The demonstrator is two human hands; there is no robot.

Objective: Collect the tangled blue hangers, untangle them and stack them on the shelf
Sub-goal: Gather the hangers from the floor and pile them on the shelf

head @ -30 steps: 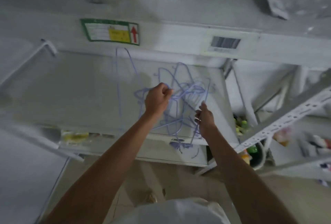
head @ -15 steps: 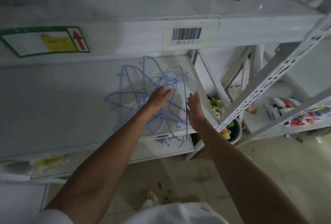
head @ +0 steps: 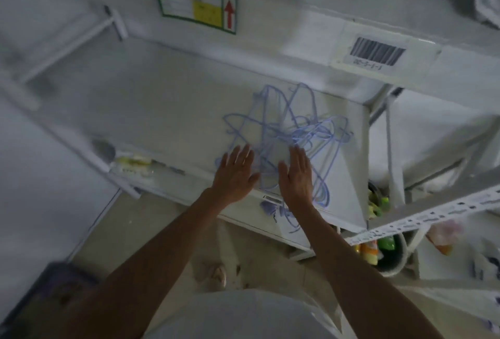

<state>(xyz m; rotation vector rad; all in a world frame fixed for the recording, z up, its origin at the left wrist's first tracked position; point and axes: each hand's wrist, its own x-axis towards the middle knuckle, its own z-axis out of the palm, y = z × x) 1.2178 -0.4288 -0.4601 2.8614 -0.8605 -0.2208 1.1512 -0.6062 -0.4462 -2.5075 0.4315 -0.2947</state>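
Note:
A tangle of thin blue wire hangers (head: 290, 127) lies on the white shelf (head: 167, 111), near its right front corner. Some hanger loops stick out past the shelf's front edge. My left hand (head: 234, 173) lies flat with fingers straight at the tangle's left front side, over the shelf's front edge. My right hand (head: 297, 173) is flat as well, fingers straight, its fingertips on the wires at the pile's front. Neither hand grips a hanger.
An upper shelf edge carries a green-framed label (head: 196, 4) and a barcode tag (head: 377, 53). A perforated white upright (head: 422, 217) runs to the right. A bucket with bottles (head: 387, 252) stands below right. A dark crate (head: 51, 292) sits on the floor at left.
A second ago both hands gripped hangers above the shelf. The tangle now lies on the shelf and both hands have let go and flattened at its front. The camera view has swung.

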